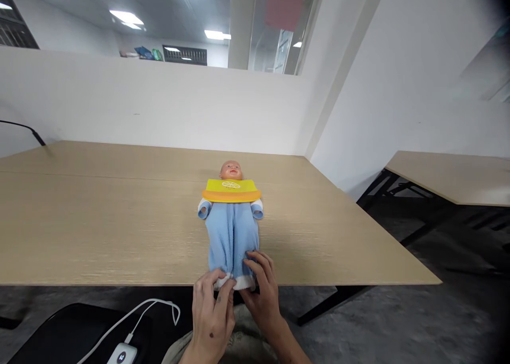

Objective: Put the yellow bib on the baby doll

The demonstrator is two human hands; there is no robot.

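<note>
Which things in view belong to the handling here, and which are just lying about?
In use:
- doll, lying face up
- blue outfit on it, both left hand and right hand at its lower end
- yellow bib across its chest
- table beneath

Lying about:
- white device with white cable
- black chair

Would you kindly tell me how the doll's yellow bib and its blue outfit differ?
The yellow bib has an orange lower edge and a white print, while the blue outfit has white at its leg ends. The bib shows wider than tall; the outfit's leg part is longer than wide. The left hand and right hand both touch the outfit, but neither touches the bib. Both are on the doll.
</note>
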